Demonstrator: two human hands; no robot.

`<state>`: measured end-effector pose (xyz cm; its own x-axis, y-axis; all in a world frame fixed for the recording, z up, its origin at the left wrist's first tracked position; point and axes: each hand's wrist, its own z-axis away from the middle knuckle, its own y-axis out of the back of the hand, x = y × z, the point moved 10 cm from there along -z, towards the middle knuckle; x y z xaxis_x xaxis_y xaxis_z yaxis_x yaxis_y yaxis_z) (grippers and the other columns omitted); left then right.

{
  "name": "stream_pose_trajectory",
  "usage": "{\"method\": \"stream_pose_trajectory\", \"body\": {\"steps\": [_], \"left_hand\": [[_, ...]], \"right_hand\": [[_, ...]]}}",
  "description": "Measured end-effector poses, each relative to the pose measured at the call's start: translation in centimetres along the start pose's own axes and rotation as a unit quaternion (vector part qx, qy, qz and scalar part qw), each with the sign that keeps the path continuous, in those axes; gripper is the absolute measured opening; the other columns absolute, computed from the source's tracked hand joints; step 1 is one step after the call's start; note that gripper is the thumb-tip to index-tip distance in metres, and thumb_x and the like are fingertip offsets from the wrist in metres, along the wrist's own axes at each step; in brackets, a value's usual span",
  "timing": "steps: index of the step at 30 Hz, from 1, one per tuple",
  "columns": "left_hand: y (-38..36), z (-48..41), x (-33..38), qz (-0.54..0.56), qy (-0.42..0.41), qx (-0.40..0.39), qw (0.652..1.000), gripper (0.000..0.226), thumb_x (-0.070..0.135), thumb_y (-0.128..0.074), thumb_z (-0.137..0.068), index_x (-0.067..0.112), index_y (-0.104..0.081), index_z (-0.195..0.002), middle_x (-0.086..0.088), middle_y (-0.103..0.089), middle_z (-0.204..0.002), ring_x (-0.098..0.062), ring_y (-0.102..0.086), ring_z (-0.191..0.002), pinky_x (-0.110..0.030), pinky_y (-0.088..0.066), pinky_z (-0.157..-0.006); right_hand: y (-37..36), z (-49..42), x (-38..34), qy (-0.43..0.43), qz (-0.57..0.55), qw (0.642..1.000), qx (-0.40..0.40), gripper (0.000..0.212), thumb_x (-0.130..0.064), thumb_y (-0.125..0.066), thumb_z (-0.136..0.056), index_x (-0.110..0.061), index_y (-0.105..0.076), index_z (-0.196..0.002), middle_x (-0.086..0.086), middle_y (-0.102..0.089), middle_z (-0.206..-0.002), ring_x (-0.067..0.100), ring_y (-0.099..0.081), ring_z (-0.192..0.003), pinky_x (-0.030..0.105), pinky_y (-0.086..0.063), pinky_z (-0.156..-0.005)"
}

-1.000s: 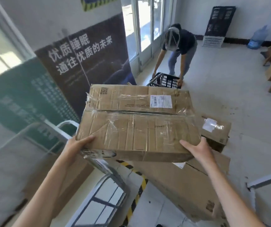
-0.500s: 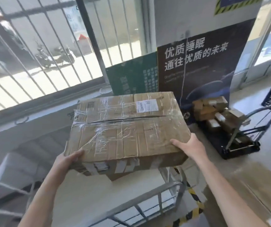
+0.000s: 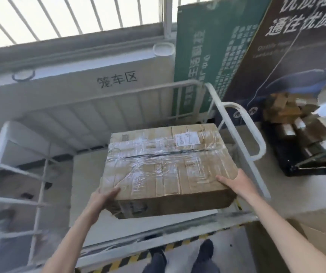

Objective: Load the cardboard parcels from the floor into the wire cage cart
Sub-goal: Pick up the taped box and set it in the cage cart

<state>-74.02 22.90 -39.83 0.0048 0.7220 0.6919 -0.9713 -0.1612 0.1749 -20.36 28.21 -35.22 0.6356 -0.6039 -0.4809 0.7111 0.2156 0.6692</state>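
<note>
Far left: white wire cage cart (image 3: 0, 150), side wall upright, top open. Left hand (image 3: 104, 197) grips near-left corner of tape-wrapped brown cardboard parcel (image 3: 168, 160) — thumb on top, fingers beneath. Parcel sits inside cage toward its right wall; contact with cart floor unclear. Right hand (image 3: 235, 183) clamps near-right corner likewise. Best handling: lower level, far edge first, free fingers last. Half second ago parcel hung above near rail — now down between walls.

Daylight floods through a barred window (image 3: 79, 14) above a pale wall (image 3: 60, 91) with painted characters. A green board (image 3: 207, 56) and dark poster (image 3: 296, 56) lean alongside; yellow-black tape (image 3: 117, 264) stripes the floor (image 3: 296, 196), seemingly pale concrete.
</note>
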Motion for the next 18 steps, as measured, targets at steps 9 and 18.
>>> {"method": "stream_pose_trajectory", "body": {"steps": [9, 18], "left_hand": [[-6.1, -8.1, -12.0, -0.062, 0.125, -0.033, 0.99, 0.047, 0.042, -0.082, -0.075, 0.017, -0.065, -0.111, 0.003, -0.071, -0.1, -0.014, -0.065, -0.09, -0.029, -0.048, -0.067], [-10.3, -17.5, -20.0, -0.091, 0.176, -0.076, 0.977, 0.065, 0.042, -0.073, -0.075, 0.003, -0.059, -0.125, -0.023, -0.063, -0.126, -0.033, -0.061, -0.116, -0.043, -0.045, -0.101]], "right_hand": [[-9.1, -10.3, 7.1, -0.084, 0.07, 0.991, -0.079, 0.078, -0.055, -0.081, -0.073, -0.009, -0.057, -0.13, 0.016, -0.064, -0.13, 0.037, -0.06, -0.118, 0.043, -0.048, -0.097], [-16.1, -21.7, 15.3, -0.104, 0.083, 0.987, -0.088, 0.095, -0.068, -0.076, -0.069, -0.01, -0.046, -0.138, 0.013, -0.06, -0.136, 0.035, -0.057, -0.122, 0.047, -0.048, -0.099]]}}
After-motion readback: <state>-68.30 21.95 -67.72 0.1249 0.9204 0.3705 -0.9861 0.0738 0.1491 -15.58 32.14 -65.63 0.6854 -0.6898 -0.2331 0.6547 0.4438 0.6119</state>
